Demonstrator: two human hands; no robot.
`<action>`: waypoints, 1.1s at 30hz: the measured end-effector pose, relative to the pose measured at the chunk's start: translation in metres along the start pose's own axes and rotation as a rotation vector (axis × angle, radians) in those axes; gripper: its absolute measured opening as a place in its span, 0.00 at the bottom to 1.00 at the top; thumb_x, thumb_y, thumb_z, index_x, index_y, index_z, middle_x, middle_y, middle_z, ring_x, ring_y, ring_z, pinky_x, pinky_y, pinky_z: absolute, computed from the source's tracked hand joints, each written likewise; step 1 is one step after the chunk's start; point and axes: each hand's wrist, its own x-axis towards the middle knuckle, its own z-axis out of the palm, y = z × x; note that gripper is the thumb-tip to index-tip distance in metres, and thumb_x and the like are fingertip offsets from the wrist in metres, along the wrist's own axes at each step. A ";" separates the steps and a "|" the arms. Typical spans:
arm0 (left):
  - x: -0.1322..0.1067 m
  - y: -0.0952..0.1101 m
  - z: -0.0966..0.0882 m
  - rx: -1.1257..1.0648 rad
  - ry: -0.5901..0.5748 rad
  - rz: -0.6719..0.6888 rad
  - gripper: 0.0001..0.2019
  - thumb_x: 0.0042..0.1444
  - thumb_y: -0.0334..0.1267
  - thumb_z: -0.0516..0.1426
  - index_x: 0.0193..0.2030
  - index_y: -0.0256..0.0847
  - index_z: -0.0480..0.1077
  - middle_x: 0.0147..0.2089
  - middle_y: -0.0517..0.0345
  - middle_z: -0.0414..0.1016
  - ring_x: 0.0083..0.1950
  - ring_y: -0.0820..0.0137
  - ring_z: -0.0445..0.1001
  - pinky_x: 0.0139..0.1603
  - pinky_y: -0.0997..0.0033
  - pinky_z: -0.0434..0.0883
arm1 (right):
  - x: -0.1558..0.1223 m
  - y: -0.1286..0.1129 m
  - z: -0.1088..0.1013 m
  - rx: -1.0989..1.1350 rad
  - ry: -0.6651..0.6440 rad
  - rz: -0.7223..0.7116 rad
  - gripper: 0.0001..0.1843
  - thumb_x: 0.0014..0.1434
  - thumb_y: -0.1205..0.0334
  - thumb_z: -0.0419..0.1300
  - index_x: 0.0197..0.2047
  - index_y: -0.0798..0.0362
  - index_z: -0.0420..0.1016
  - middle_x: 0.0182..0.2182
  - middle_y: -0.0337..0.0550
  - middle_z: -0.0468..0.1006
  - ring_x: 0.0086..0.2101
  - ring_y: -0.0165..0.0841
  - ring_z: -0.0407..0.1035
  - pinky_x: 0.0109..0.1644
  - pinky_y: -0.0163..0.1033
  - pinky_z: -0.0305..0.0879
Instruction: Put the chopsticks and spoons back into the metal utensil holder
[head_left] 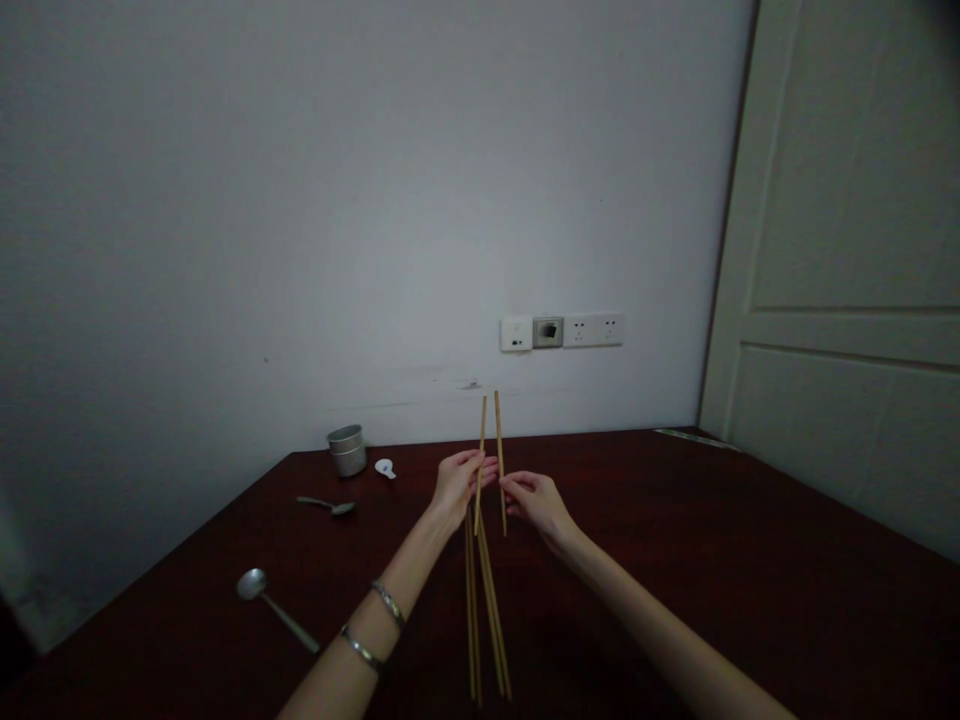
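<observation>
My left hand [457,485] is closed around a bundle of several long wooden chopsticks [484,610], which hang down toward me above the dark red table [675,560]. One stick of that bundle rises above the fingers. My right hand [536,500] pinches a single chopstick [499,450] and holds it nearly upright, right beside the left hand. Both hands hover over the middle of the table. Two metal bangles circle my left wrist.
A metal cup [347,450] stands at the table's far left corner with a small white spoon [385,468] beside it. A small metal spoon [328,506] and a larger ladle-like spoon [274,606] lie on the left. Wall sockets [561,331] and a door [847,300] are behind.
</observation>
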 end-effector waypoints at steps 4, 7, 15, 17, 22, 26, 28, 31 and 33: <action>-0.001 -0.005 -0.001 0.028 0.027 -0.011 0.04 0.49 0.28 0.57 0.33 0.32 0.66 0.33 0.44 0.75 0.33 0.65 0.76 0.39 0.65 0.73 | 0.002 0.007 0.001 -0.004 -0.040 0.011 0.12 0.40 0.59 0.64 0.25 0.59 0.71 0.17 0.37 0.69 0.19 0.23 0.63 0.20 0.28 0.64; -0.005 -0.008 0.000 0.030 0.008 -0.036 0.02 0.51 0.28 0.55 0.33 0.33 0.65 0.34 0.43 0.75 0.34 0.65 0.76 0.38 0.66 0.73 | 0.002 0.012 0.002 0.016 -0.073 0.020 0.14 0.38 0.58 0.65 0.25 0.60 0.71 0.18 0.38 0.70 0.19 0.23 0.64 0.20 0.28 0.64; -0.007 -0.015 0.000 0.014 0.009 -0.056 0.04 0.49 0.28 0.58 0.32 0.33 0.65 0.37 0.41 0.75 0.35 0.64 0.76 0.37 0.67 0.73 | 0.002 0.018 0.004 -0.030 -0.108 0.059 0.12 0.39 0.60 0.65 0.24 0.60 0.71 0.15 0.35 0.69 0.16 0.22 0.62 0.19 0.28 0.63; -0.006 -0.016 -0.001 0.009 0.014 -0.054 0.05 0.48 0.28 0.58 0.32 0.33 0.65 0.36 0.41 0.75 0.35 0.63 0.76 0.36 0.67 0.73 | 0.001 0.018 0.004 -0.031 -0.112 0.071 0.11 0.39 0.60 0.65 0.24 0.60 0.71 0.16 0.35 0.69 0.16 0.21 0.62 0.19 0.28 0.63; -0.005 -0.017 -0.001 -0.002 0.013 -0.051 0.05 0.48 0.26 0.58 0.32 0.32 0.66 0.36 0.41 0.75 0.35 0.63 0.76 0.38 0.65 0.73 | -0.002 0.016 0.005 -0.036 -0.119 0.102 0.09 0.41 0.62 0.64 0.24 0.59 0.71 0.16 0.36 0.70 0.16 0.22 0.63 0.19 0.28 0.64; -0.006 -0.016 -0.001 0.018 0.010 -0.066 0.03 0.48 0.25 0.57 0.31 0.30 0.67 0.36 0.40 0.75 0.35 0.63 0.76 0.38 0.66 0.73 | -0.004 0.011 0.005 -0.065 -0.112 0.121 0.08 0.41 0.63 0.64 0.23 0.59 0.71 0.16 0.36 0.69 0.16 0.21 0.63 0.19 0.27 0.64; -0.006 -0.016 -0.001 0.023 0.005 -0.067 0.03 0.47 0.26 0.57 0.30 0.30 0.68 0.35 0.40 0.75 0.34 0.64 0.76 0.37 0.67 0.73 | -0.004 0.010 0.003 -0.095 -0.121 0.127 0.08 0.42 0.63 0.63 0.24 0.60 0.71 0.16 0.36 0.69 0.17 0.21 0.63 0.19 0.27 0.64; -0.006 -0.015 -0.002 0.041 0.013 -0.057 0.04 0.44 0.27 0.59 0.30 0.31 0.68 0.35 0.41 0.75 0.34 0.64 0.76 0.36 0.68 0.72 | -0.002 0.009 -0.003 -0.206 -0.135 0.094 0.11 0.42 0.60 0.63 0.26 0.60 0.71 0.16 0.35 0.68 0.17 0.22 0.63 0.18 0.28 0.65; -0.008 -0.014 -0.003 0.077 0.024 -0.052 0.04 0.43 0.27 0.59 0.29 0.32 0.69 0.34 0.41 0.76 0.32 0.65 0.76 0.33 0.70 0.72 | 0.000 0.007 -0.007 -0.319 -0.109 0.001 0.13 0.42 0.57 0.63 0.26 0.60 0.71 0.17 0.35 0.67 0.17 0.23 0.62 0.16 0.29 0.65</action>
